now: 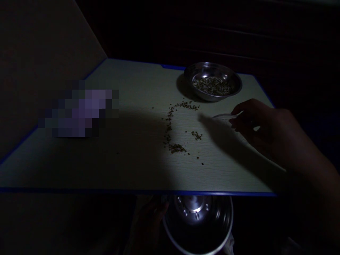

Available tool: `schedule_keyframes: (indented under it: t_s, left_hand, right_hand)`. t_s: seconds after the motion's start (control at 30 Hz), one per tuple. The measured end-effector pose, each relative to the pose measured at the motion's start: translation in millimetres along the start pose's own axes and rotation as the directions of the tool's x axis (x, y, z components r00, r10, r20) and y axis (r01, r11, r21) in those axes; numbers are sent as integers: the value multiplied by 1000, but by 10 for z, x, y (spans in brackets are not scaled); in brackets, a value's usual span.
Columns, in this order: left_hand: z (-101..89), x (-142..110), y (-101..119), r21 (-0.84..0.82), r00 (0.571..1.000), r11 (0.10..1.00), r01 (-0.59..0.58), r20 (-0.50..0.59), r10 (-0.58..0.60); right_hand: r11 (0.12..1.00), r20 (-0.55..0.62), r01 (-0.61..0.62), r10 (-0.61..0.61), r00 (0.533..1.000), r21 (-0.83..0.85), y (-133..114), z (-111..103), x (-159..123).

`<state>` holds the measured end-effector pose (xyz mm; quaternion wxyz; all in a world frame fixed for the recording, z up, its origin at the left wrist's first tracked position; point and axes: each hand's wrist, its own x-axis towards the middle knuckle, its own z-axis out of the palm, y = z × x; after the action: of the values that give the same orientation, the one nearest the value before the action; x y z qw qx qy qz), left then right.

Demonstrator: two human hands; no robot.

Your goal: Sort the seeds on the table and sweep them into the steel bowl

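Observation:
My right hand (261, 127) rests on the right part of a pale table (127, 117) and grips a small white card-like piece (225, 117) that points left toward scattered seeds (176, 147). The seeds lie in a loose trail and small heaps at the table's middle. My left hand (150, 217) is below the table's near edge, in deep shadow, holding the rim of a steel bowl (198, 223) with a few seeds inside. The room is very dark.
A second steel bowl (212, 80) with several seeds stands at the far right of the table. A blurred purple object (79, 112) lies at the left. The table has a blue edge (132, 192). A wall stands at the left.

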<state>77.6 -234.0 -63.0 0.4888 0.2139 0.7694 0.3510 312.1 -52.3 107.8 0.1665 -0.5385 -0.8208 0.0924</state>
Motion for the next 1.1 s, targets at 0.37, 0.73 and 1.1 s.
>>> schedule_keyframes:
  t_s: [0.37,0.73,1.1]
  left_hand:
    - [-18,15,89,-35,997,999,-10,74,13]
    - [-44,13,83,-46,997,999,-29,72,32]
    - [-28,61,-72,-11,994,1000,-23,107,24]
  right_hand:
    - [971,165,191,-167,972,-146,-123,171,-21]
    - [960,179,263,-243,953,-97,-119,230,-43]
    - [967,242,255,-252,937,19,-116,169,-49]
